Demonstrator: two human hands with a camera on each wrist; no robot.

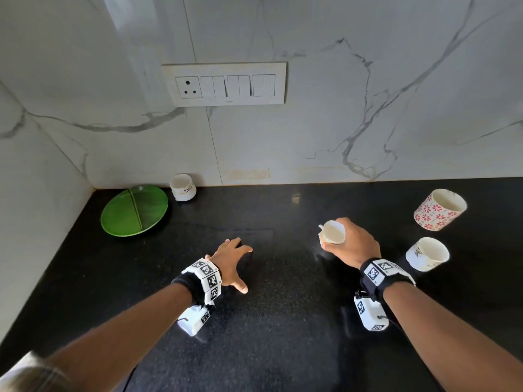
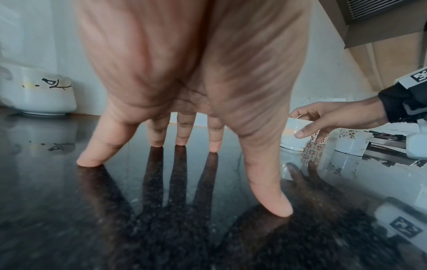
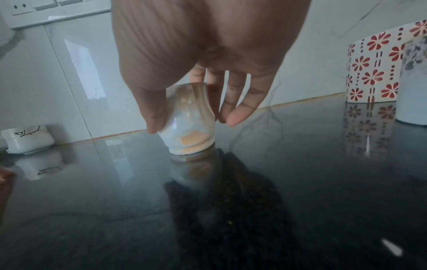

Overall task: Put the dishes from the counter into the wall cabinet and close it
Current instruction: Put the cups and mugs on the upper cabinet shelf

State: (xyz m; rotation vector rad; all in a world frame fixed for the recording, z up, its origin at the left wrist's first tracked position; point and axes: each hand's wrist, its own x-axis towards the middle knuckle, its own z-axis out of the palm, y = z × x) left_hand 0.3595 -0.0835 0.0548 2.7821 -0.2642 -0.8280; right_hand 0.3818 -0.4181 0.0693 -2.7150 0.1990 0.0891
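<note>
Right hand (image 1: 355, 244) grips a small white cup (image 1: 334, 232) with orange patches, thumb on one side, fingers (image 3: 240, 113) on the other; cup tilted, its base edge on or just above the black desk (image 1: 283, 321), cannot tell which. Left hand (image 1: 230, 261) spread flat-fingered, fingertips (image 2: 277, 208) pressed on the desk, holding nothing. Just right of the right hand: a white cup with grey print (image 1: 427, 253); beyond it, a red-flowered mug (image 1: 440, 209). Well beyond and left of the left hand, near the wall: a green plate (image 1: 134, 210), and beside it a white cup with a bird drawing (image 1: 182, 187). Switch panel (image 1: 225, 84) on the marble wall above.
</note>
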